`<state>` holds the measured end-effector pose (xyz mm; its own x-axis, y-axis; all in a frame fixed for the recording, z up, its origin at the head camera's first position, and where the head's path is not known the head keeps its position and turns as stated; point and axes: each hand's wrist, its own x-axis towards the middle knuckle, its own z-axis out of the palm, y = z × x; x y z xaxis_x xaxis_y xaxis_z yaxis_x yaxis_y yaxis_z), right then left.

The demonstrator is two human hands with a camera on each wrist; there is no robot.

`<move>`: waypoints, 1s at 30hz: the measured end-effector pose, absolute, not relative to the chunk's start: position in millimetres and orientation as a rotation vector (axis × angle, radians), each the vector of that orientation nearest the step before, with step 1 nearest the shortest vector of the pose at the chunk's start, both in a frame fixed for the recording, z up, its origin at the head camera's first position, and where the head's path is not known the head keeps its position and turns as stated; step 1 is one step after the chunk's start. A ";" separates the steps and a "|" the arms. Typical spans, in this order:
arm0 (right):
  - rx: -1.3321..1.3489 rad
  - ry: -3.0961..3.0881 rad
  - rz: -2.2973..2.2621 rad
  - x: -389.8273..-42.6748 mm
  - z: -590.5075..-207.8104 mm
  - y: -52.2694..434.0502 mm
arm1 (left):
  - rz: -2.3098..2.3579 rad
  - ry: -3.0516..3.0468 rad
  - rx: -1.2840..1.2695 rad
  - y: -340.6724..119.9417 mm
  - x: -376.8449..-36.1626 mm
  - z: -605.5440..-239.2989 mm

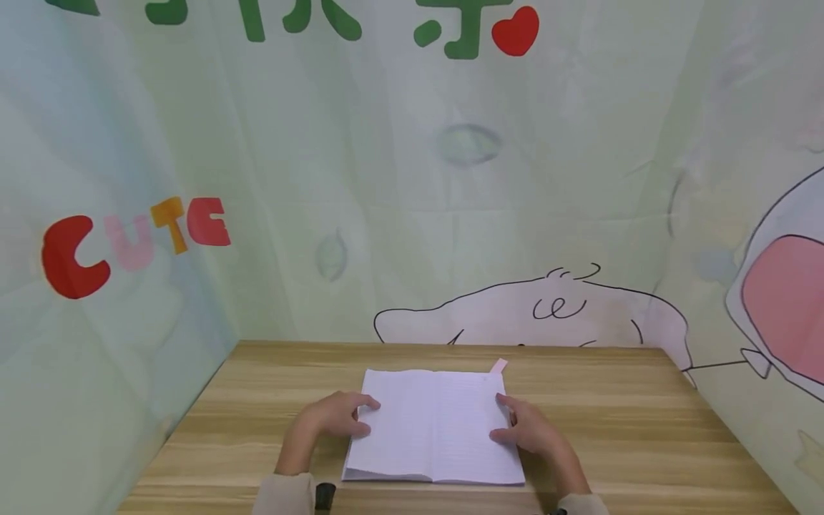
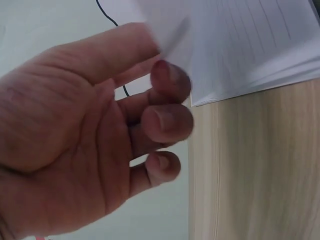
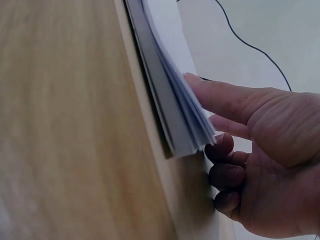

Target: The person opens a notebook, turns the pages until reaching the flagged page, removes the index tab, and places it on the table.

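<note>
An open notebook [image 1: 434, 425] lies flat on the wooden counter [image 1: 644, 429], low in the middle of the head view. Its pages are white and faintly ruled, and a small pink tab [image 1: 498, 365] sticks out at its upper right corner. The left hand [image 1: 335, 415] pinches the left page edge with curled fingers; the right hand [image 1: 531, 429] grips the right-hand stack of pages the same way.

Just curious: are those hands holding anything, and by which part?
Both hold the open notebook: the left hand on its left page edge, the right hand on its right edge.
</note>
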<state>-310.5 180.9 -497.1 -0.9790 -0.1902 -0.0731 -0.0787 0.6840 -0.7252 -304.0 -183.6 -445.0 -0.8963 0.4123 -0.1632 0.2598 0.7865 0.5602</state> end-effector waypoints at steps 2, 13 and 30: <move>-0.218 2.758 -1.155 -310.2 -497.5 180.0 | 0.754 2.668 0.455 -182.8 -302.2 -444.2; -0.168 2.794 -1.100 -309.2 -497.2 177.2 | 0.674 2.617 0.360 -183.6 -300.2 -444.9; -0.221 2.925 -0.966 -304.4 -491.5 168.3 | 0.638 2.604 0.323 -182.1 -299.9 -447.8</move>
<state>-304.4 168.3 -491.5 -0.9884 -0.1517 -0.0053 -0.1187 0.7942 -0.5960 -299.9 -182.1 -447.8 -0.8773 0.3201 -0.3576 0.1185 0.8665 0.4850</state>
